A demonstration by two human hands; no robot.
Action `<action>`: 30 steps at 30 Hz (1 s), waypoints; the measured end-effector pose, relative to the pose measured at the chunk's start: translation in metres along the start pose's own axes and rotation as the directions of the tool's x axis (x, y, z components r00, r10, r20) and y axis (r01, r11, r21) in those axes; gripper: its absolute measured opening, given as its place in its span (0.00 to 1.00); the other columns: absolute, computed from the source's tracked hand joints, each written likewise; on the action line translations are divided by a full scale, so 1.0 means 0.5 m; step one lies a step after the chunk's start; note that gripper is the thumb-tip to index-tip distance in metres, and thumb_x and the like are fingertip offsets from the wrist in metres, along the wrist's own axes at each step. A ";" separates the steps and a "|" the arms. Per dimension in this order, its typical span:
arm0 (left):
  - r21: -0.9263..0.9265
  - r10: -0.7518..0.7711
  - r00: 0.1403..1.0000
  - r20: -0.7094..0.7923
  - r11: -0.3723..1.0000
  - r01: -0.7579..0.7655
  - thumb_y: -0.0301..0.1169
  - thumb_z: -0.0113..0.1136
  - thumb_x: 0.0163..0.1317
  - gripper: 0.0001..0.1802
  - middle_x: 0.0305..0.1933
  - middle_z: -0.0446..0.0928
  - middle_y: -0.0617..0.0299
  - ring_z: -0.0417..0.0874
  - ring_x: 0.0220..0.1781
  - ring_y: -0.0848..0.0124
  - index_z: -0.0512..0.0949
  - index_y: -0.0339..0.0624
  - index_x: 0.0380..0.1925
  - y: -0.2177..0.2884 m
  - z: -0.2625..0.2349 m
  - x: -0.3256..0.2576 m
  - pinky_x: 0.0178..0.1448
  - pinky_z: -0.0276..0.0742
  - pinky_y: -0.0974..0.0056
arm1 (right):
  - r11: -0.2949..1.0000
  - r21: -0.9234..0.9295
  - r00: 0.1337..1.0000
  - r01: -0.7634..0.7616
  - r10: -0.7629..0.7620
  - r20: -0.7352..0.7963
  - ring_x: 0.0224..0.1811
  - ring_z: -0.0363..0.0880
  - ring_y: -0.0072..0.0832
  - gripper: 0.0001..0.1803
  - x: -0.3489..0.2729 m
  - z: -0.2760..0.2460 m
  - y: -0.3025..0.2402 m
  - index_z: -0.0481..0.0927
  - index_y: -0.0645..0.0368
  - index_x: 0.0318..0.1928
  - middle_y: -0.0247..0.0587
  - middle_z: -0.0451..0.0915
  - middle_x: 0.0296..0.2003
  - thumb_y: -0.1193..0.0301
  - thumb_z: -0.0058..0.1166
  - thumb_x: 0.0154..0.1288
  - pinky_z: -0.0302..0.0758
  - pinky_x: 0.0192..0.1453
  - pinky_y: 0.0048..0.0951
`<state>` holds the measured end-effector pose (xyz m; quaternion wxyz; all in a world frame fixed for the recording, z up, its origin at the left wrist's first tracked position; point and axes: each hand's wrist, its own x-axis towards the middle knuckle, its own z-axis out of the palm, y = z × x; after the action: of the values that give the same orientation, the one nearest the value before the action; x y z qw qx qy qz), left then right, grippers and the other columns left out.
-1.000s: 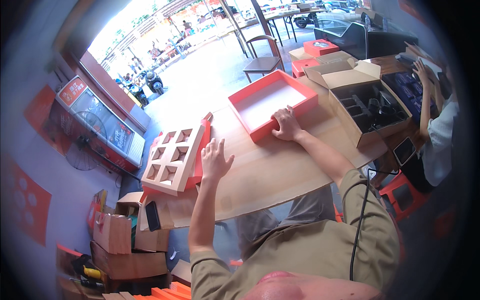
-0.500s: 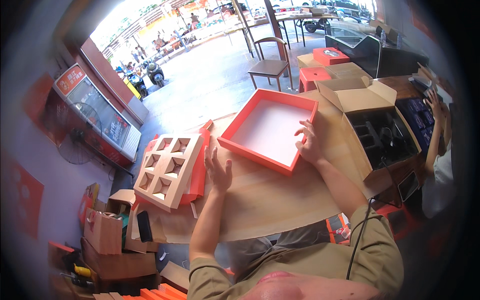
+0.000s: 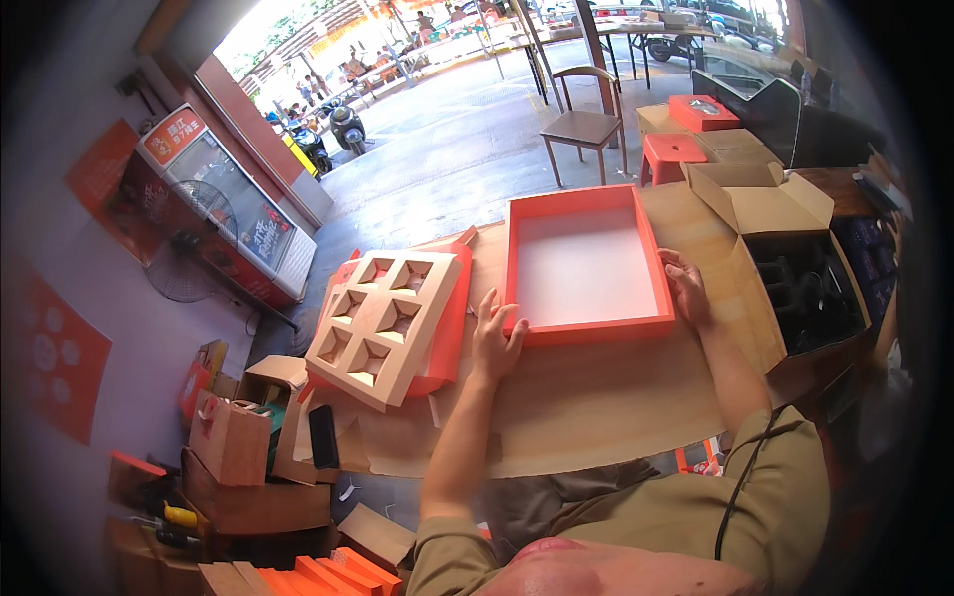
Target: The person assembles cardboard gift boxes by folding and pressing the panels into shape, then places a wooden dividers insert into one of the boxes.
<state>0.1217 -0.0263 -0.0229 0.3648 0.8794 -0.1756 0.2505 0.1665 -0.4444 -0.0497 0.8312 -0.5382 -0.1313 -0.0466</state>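
Observation:
An open red box (image 3: 588,336) with a white inside lies on the table in front of me, its walls standing up. My left hand (image 3: 499,343) is at its near left corner, fingers spread and thumb against the corner. At the right wall, my right hand (image 3: 688,288) lies along the outside with bent, parted fingers; neither hand wraps round the wall. Left of the box, a beige cardboard insert (image 3: 376,320) with several square compartments sits tilted on red sheets or box parts (image 3: 449,338).
A brown carton (image 3: 790,288) with dark contents stands open on the right of the table (image 3: 596,417). Beyond it, at the picture's edge, is part of another person's arm. A black phone (image 3: 323,437) lies at the left table edge. Cartons (image 3: 238,437) are stacked below left.
The red box has turned and now lies squarer to me. My left hand has moved from beside the insert to the box's near left corner; my right hand has shifted outside its right wall.

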 end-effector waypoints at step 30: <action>-0.256 -0.336 0.940 0.053 0.906 0.338 0.40 0.59 0.57 0.41 0.57 0.85 0.42 0.84 0.62 0.47 0.69 0.36 0.73 -0.048 0.043 0.028 0.68 0.76 0.52 | 0.975 -0.211 0.996 0.076 -0.086 -0.040 0.58 0.85 0.28 0.31 0.014 0.000 0.009 0.73 0.67 0.71 0.45 0.84 0.59 0.79 0.60 0.66 0.82 0.64 0.32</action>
<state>0.1517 -0.0275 -0.0414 0.5146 0.8416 -0.0539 0.1547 0.1741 -0.4420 -0.0517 0.7705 -0.6154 -0.1273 -0.1070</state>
